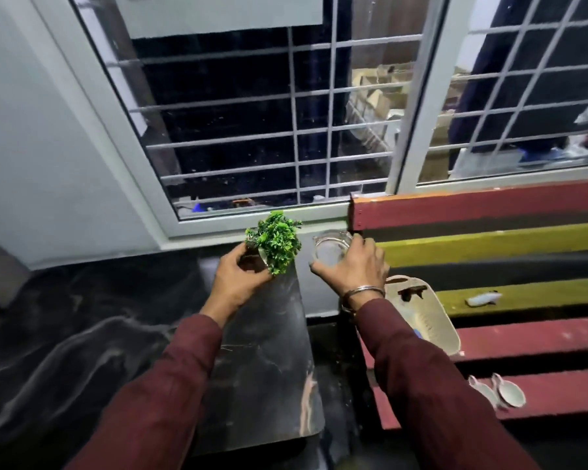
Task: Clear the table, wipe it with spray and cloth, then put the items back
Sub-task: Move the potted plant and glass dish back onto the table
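Left hand grips plant; right hand grips jar at table edge.

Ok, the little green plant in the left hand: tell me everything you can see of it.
The small plant is a dense bright-green clump of tiny leaves, artificial by the look of it, rising from a small pot mostly hidden inside the left hand. That hand's grip wraps the pot from the left and below. The plant tilts right, over the far end of the dark marbled table, just below the window sill. Nothing else visibly touches it.
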Tool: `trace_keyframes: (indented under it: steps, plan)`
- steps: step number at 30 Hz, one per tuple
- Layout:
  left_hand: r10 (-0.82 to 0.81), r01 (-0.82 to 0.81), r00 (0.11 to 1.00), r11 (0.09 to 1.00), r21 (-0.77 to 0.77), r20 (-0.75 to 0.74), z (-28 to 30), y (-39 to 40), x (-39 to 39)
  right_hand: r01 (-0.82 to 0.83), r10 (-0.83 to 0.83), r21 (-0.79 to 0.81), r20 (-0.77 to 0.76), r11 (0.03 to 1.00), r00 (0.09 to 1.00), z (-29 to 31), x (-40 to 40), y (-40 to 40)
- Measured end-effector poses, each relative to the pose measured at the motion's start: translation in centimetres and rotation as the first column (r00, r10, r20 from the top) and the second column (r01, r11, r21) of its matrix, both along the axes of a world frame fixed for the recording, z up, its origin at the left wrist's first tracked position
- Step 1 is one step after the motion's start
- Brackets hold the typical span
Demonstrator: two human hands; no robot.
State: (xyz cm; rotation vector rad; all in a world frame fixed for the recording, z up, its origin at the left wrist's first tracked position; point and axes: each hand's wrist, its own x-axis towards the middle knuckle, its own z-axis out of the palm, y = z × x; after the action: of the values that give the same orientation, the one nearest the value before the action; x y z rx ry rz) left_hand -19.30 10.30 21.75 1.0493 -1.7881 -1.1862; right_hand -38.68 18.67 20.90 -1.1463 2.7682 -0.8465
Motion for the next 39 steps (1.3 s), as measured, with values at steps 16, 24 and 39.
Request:
trace_keyframes:
  steps: [16,24,39]
  plan:
    - [0.161,-0.192,0.946,0.978,0.085,0.28,-4.6,-10.8,12.5,-0.161,0.156,0.03,0.13,0.987,0.979,-3.7,8.8,-12.3]
    - [0.031,-0.061,0.98,0.987,0.15,0.198,-7.3,-19.1,16.1,0.014,-0.021,0.117,0.06,0.993,0.998,-6.2,15.1,-17.5]
    - [0.063,-0.146,0.968,0.929,0.339,0.242,-16.3,-29.0,12.8,0.028,-0.038,0.247,0.035,0.969,0.999,-11.9,15.0,-26.0]
